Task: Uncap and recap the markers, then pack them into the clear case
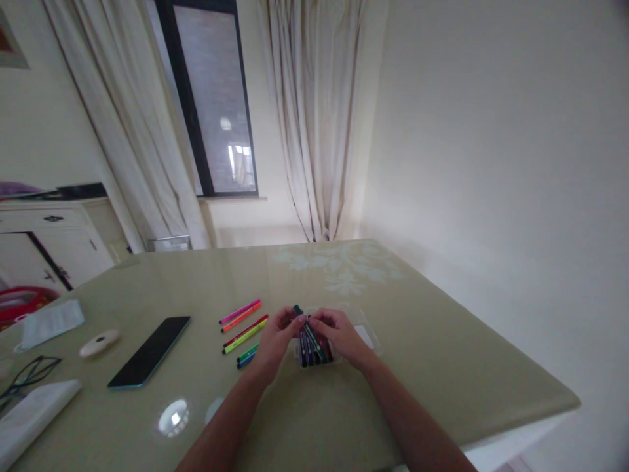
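A dark green marker is held at a slant over a clear plastic case. My left hand pinches it near its upper end. My right hand is closed too, its fingertips against the same marker from the other side. Several dark markers lie side by side in the case below, partly covered by the green one and my fingers. Left of my left hand, several bright markers rest on the table in pairs: a pink marker with an orange one, a yellow marker with a red one, and a green marker with a blue one.
On the table's left stand a black phone, a pale oval object, a face mask, glasses and a white box-like object. A wall borders the table on the right.
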Demonstrator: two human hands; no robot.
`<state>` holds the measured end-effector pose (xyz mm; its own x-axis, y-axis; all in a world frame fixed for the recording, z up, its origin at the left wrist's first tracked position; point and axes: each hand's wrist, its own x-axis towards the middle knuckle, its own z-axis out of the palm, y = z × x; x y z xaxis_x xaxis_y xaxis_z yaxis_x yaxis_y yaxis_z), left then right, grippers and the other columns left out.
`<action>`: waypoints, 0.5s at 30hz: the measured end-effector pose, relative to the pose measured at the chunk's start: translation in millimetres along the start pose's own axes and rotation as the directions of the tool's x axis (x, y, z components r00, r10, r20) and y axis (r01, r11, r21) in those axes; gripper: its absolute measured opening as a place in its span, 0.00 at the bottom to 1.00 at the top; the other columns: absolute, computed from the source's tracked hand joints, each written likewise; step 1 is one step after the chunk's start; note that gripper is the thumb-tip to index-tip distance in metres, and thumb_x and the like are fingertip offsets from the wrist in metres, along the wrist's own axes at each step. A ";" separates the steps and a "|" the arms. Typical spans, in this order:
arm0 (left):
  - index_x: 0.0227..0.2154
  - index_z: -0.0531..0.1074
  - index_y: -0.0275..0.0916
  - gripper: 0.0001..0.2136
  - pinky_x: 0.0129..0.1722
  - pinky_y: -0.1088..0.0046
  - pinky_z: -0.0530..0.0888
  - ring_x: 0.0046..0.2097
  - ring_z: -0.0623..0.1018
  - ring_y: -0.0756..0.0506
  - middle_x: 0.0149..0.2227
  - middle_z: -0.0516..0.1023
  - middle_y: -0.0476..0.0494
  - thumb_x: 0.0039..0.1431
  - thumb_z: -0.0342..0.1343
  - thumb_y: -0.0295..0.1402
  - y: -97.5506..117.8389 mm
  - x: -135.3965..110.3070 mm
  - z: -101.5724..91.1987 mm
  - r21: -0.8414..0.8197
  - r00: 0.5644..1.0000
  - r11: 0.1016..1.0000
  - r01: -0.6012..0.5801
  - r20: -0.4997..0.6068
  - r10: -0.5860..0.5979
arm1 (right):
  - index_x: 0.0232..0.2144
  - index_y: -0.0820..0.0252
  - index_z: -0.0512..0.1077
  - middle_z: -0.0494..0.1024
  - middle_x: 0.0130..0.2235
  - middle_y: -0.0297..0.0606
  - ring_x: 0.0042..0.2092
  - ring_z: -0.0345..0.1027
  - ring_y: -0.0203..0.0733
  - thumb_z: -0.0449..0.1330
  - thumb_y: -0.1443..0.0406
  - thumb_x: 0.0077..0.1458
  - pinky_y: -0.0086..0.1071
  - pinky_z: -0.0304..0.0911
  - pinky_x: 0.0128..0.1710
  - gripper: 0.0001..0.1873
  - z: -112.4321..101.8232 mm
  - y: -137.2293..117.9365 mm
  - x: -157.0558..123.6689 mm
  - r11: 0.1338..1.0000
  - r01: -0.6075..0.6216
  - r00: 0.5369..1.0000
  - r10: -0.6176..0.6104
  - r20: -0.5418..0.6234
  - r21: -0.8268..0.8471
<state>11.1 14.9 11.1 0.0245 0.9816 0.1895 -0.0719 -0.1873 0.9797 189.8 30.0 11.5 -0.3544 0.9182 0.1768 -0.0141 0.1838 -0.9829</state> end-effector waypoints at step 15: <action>0.59 0.73 0.46 0.21 0.64 0.50 0.66 0.62 0.71 0.35 0.62 0.74 0.39 0.64 0.60 0.40 -11.9 -25.8 16.8 0.638 0.828 0.559 -0.530 0.532 0.178 | 0.32 0.63 0.77 0.81 0.27 0.37 0.24 0.71 0.34 0.68 0.63 0.51 0.25 0.62 0.22 0.09 -60.6 14.7 7.5 0.923 -0.299 0.934 0.231 -0.272 -0.243</action>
<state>28.1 -8.8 -4.3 0.5378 0.7595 0.3660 0.5830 -0.6486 0.4893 243.5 60.8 1.5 -0.0802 0.9956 -0.0479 0.3204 -0.0197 -0.9471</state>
